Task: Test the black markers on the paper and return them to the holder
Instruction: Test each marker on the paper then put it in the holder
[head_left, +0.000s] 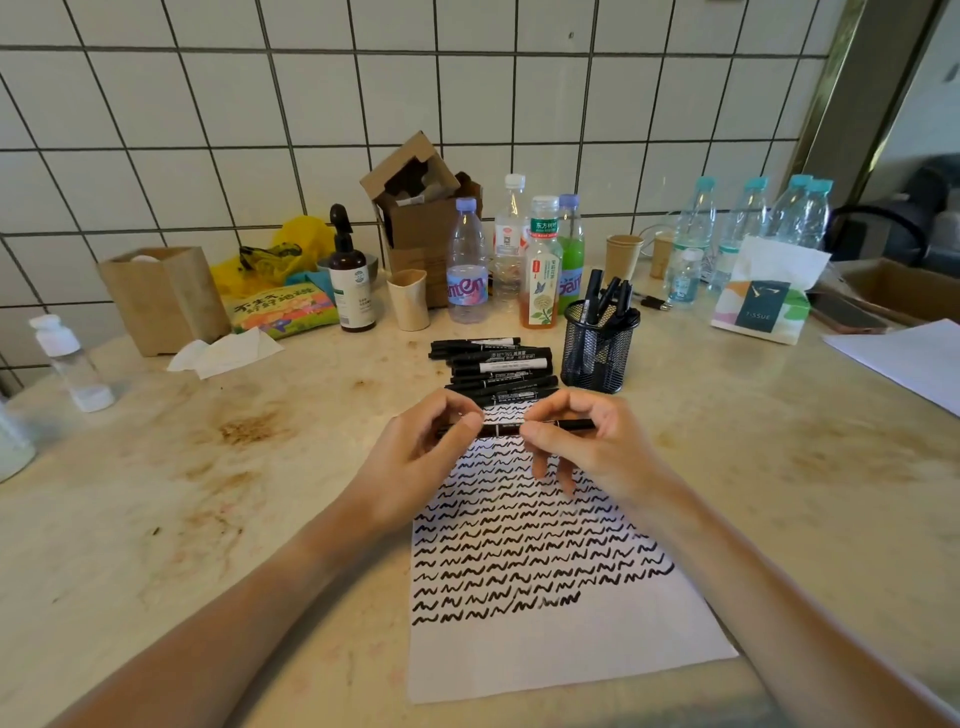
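Observation:
A black marker (503, 430) lies level above the top of the white paper (561, 644), held between both hands. My left hand (415, 457) pinches its left end and my right hand (587, 441) pinches its right part; the marker's right tip sticks out past my fingers. Rows of black squiggles cover most of the paper. Behind my hands a pile of black markers (493, 366) lies on the counter. To its right stands the black mesh holder (597, 345) with several markers upright in it.
Along the tiled wall stand several bottles (467, 260), paper cups (409, 299), a cardboard box (415, 208), a brown paper bag (163, 296), a pump bottle (350, 280) and a tissue pack (763, 299). Another sheet (909, 358) lies at the right edge.

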